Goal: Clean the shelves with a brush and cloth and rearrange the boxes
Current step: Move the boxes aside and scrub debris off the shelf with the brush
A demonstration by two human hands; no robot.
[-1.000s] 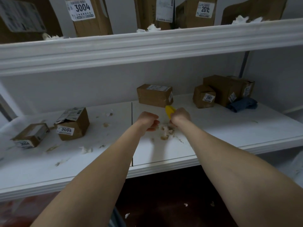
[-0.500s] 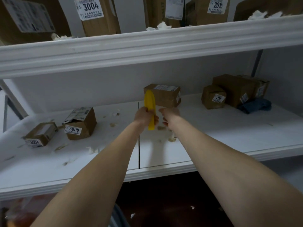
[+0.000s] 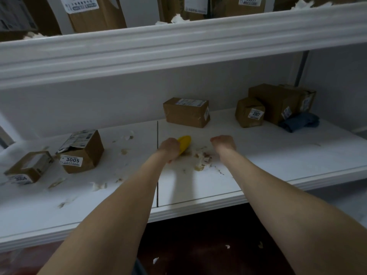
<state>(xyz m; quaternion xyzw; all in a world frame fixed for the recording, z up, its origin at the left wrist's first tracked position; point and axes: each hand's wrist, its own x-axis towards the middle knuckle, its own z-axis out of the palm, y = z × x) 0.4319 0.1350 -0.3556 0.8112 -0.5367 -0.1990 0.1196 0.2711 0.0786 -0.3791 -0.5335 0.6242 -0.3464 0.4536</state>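
Two bare hands are reaching over the lower shelf [image 3: 278, 155]; six cardboard boxes are sitting on it: at the left the 3004 box [image 3: 27, 168] and the 3005 box [image 3: 81, 151], at the back the middle box [image 3: 186, 112], and three clustering at the right, the 2007 box [image 3: 250, 112] standing in front; one blue cloth [image 3: 299, 122] is lying crumpled against that cluster; one yellow brush [image 3: 185, 142] is showing. The left hand [image 3: 169, 148] is gripping the brush, fingers wrapping round its near end; the right hand [image 3: 223, 144] is hovering just right of a pile of scraps [image 3: 201, 158], its fingers bending away from the camera, so I cannot tell whether they are holding anything. The brush's bristles and near end are hiding behind the left hand; it is sitting low over the shelf just left of the pile, contact being unclear. Its long axis is running diagonally, near-left to far-right, the rounded free end pointing towards the middle box. Boxes on the upper shelf [image 3: 178, 40] are being cut off by the top edge, at least four showing.
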